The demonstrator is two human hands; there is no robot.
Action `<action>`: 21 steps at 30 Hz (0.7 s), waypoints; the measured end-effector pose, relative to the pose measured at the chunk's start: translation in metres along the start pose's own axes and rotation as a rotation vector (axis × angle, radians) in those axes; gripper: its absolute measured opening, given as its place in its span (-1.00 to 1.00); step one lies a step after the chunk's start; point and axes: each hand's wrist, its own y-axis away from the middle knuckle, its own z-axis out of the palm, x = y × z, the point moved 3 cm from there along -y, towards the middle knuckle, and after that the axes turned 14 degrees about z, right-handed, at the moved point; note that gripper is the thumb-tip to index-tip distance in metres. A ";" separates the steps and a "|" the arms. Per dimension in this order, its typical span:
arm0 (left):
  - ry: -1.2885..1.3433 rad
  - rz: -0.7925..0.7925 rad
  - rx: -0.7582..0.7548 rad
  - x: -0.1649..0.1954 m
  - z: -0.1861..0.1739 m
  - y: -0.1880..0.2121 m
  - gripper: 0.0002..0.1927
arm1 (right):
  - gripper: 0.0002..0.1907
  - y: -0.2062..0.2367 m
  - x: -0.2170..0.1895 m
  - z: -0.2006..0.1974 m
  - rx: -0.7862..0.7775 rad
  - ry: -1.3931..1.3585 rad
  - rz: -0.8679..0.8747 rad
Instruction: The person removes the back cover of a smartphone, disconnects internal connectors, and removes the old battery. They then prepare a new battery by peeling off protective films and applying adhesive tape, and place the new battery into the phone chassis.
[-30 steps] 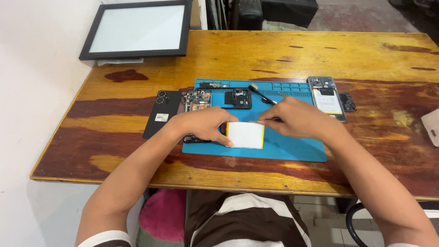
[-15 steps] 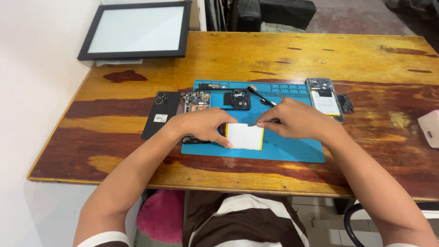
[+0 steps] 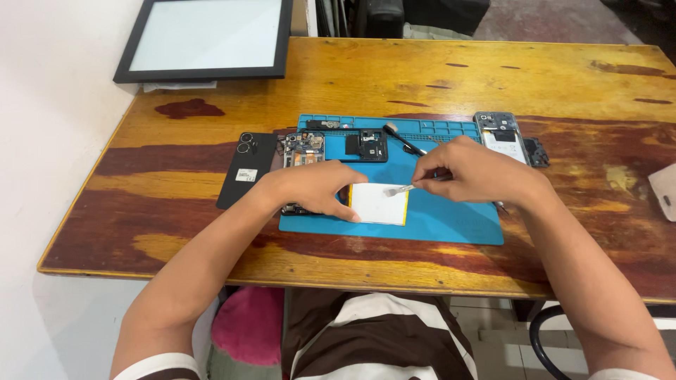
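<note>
Both forearms are bare. The left hand (image 3: pixel 313 186) and right hand (image 3: pixel 472 172) wear no gloves or rings. Short sleeves and shirt (image 3: pixel 384 345) show broad brown and white stripes.

Left hand (image 3: pixel 315 187) pressed on white battery (image 3: pixel 379 204) | right hand (image 3: pixel 473 171) pinched tweezers (image 3: pixel 403 188), tip on battery | blue mat (image 3: pixel 451 218) under both | black back cover (image 3: pixel 246 169) left of mat | wooden table (image 3: pixel 493 77)
</note>
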 end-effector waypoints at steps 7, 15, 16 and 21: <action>-0.013 -0.042 0.006 0.008 0.000 -0.001 -0.25 | -0.77 -0.009 0.016 0.004 0.000 0.054 0.030; -0.154 0.149 0.068 0.008 -0.002 -0.001 -0.25 | -0.78 -0.008 -0.008 0.034 -0.019 0.089 -0.043; -0.152 0.126 0.058 0.006 -0.001 0.000 -0.25 | -0.78 -0.007 -0.010 0.037 -0.018 0.075 -0.039; -0.158 0.137 0.067 0.004 0.000 0.000 -0.23 | -0.78 -0.007 0.000 0.024 0.037 0.160 0.037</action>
